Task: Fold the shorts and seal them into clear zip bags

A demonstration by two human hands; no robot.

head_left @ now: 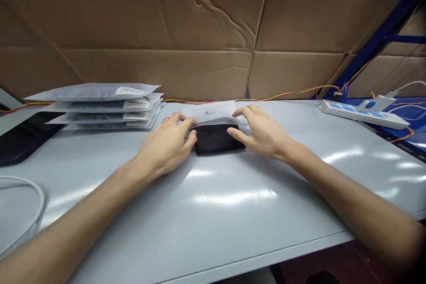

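A flat black pouch-like item point(218, 139) lies on the grey table in front of me; I cannot make out its exact kind. Its far edge meets a frosted plastic bag point(210, 111) with printed lettering and a round logo. Whether the item reaches inside the bag is hard to see. My left hand point(169, 144) is closed at the item's left corner, thumb and forefinger on either side of it. Over the right end, my right hand point(261, 131) has its fingers apart, the thumb lying across the black surface and the forefinger at the bag's edge.
Several filled frosted bags with white labels point(129, 91) are stacked at the back left, beside a dark flat tray-like object point(23, 142). A white power strip point(364, 114) with a plug sits back right. A white cable point(41, 199) curls at the left. Cardboard point(199, 31) walls the back.
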